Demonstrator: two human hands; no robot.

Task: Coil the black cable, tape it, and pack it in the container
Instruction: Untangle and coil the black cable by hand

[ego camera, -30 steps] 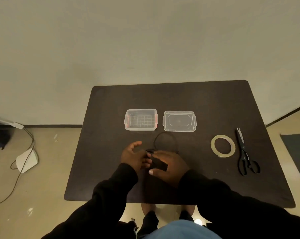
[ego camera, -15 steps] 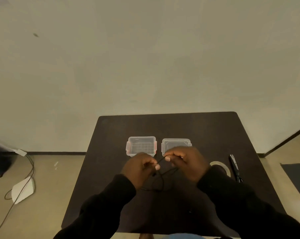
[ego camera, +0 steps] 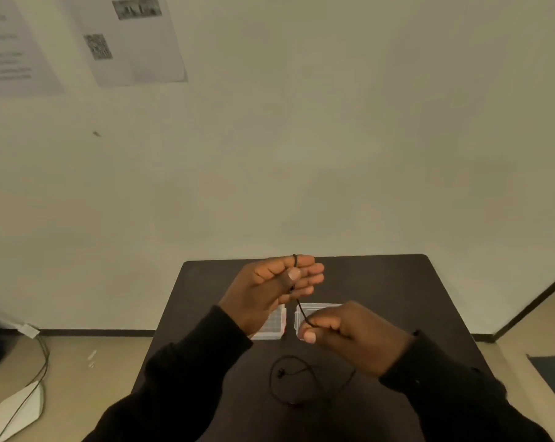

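Note:
My left hand (ego camera: 270, 285) is raised above the dark table (ego camera: 397, 291), its thumb pinning one end of the thin black cable (ego camera: 301, 309) against the fingers. The cable runs down to my right hand (ego camera: 349, 333), which pinches it between thumb and forefinger. The rest of the cable hangs in a loose loop (ego camera: 289, 378) on the table near me. The clear container (ego camera: 274, 325) with red clips and its clear lid (ego camera: 311, 309) lie behind my hands, partly hidden. Tape and scissors are out of sight.
Papers (ego camera: 126, 39) are stuck on the wall at upper left. On the floor to the left lie a white device (ego camera: 18, 409) and a dark cord (ego camera: 43, 362). A dark mat (ego camera: 553, 368) lies on the floor at the right.
Both hands have lifted the cable off the table and drawn apart, the left going up and the right staying lower. The camera has tilted up, so the tape and scissors have left view.

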